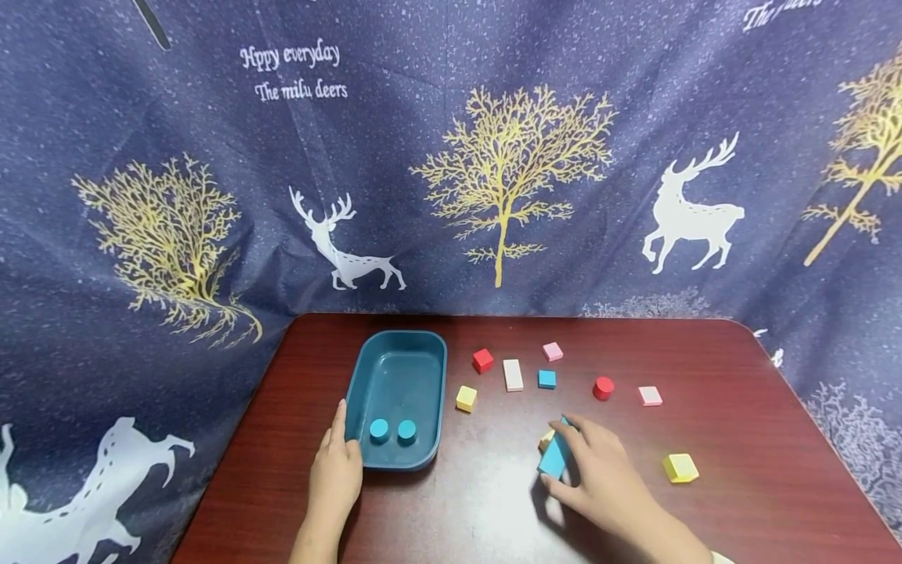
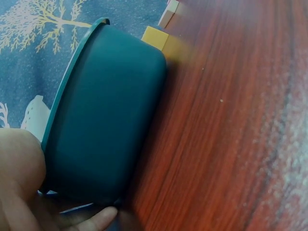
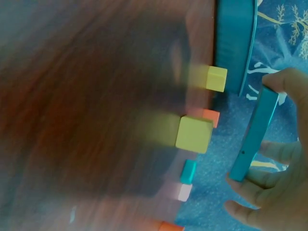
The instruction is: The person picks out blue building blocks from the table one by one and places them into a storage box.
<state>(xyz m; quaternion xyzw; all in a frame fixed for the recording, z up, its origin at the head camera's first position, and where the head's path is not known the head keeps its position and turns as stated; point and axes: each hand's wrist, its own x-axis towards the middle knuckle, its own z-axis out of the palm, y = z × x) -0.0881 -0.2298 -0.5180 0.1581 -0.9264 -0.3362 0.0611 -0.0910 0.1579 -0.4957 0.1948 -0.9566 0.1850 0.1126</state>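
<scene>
My right hand [image 1: 599, 474] pinches a flat blue rectangular block [image 1: 554, 457] between thumb and fingertips. The right wrist view shows the blue block [image 3: 255, 134] held by its two ends, above the table. Partly hidden behind it in the head view is a yellow block [image 1: 546, 440]. On the left, my left hand [image 1: 336, 470] rests against the front left side of a dark teal tray [image 1: 354, 368], its index finger straight along the outer wall. Two blue cylinders [image 1: 379, 429] stand inside the tray near its front.
Right of the tray are a yellow cube [image 1: 466, 399], a red cube [image 1: 482, 360], a white block [image 1: 513, 375], a small blue block [image 1: 546, 379] and a pink block [image 1: 553, 351]. Farther right lie a red cylinder [image 1: 603, 388], another pink block [image 1: 650, 395] and a yellow block [image 1: 680, 468].
</scene>
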